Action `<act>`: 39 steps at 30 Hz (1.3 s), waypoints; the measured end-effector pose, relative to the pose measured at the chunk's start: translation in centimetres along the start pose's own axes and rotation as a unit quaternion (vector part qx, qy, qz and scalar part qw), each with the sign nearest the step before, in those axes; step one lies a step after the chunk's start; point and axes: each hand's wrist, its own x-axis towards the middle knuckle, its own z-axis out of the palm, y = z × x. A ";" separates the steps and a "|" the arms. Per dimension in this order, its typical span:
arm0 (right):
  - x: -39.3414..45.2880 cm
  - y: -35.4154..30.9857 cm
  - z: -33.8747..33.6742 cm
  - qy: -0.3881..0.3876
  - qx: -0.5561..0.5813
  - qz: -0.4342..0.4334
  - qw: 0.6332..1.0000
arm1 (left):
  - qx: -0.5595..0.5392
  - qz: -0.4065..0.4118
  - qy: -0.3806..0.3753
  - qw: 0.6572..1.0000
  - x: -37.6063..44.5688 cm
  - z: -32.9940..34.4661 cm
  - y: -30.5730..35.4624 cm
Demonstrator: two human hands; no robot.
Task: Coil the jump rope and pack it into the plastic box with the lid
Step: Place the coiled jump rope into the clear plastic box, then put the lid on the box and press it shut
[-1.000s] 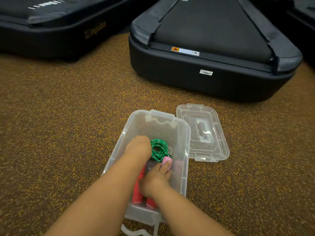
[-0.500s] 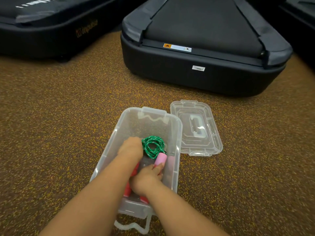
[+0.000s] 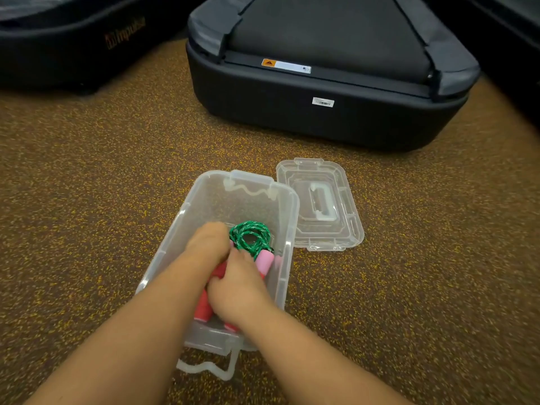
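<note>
Hands (image 3: 225, 273) inside box (image 3: 287, 206), lid (image 3: 350, 229) beside

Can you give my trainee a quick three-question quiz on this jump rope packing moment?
1. True or false: the lid is already snapped onto the plastic box.
2. Where is the coiled green rope? A) on the carpet B) inside the box C) on the lid
3. What do the left hand and right hand rest on?

Key: 1. False, it lies on the floor right of the box. 2. B. 3. The red handles inside the box.
</note>
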 end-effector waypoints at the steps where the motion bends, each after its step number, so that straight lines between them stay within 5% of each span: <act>1: -0.6 0.1 -1.0 0.035 0.019 -0.045 0.998 | 0.009 -0.003 -0.004 1.000 0.0 -0.1 0.1; 6: -2.6 2.5 -7.1 0.198 0.073 -0.200 0.957 | 0.010 0.010 0.088 0.996 -0.9 -0.7 0.9; 10: -2.9 7.8 -10.6 0.238 0.073 -0.135 0.959 | -0.031 0.076 0.173 0.982 -2.7 -1.9 3.5; 16: -3.2 15.1 -13.0 0.144 -0.114 -0.074 0.980 | -0.058 0.227 0.223 0.946 -6.8 -2.1 9.1; 23: -1.5 20.1 -14.5 -0.017 -0.318 -0.011 0.948 | 0.043 0.285 0.208 0.935 -7.0 1.5 11.0; 39: 3.8 21.1 -13.9 0.036 -0.333 -0.095 0.937 | 0.281 0.273 0.188 0.901 -8.0 3.7 13.5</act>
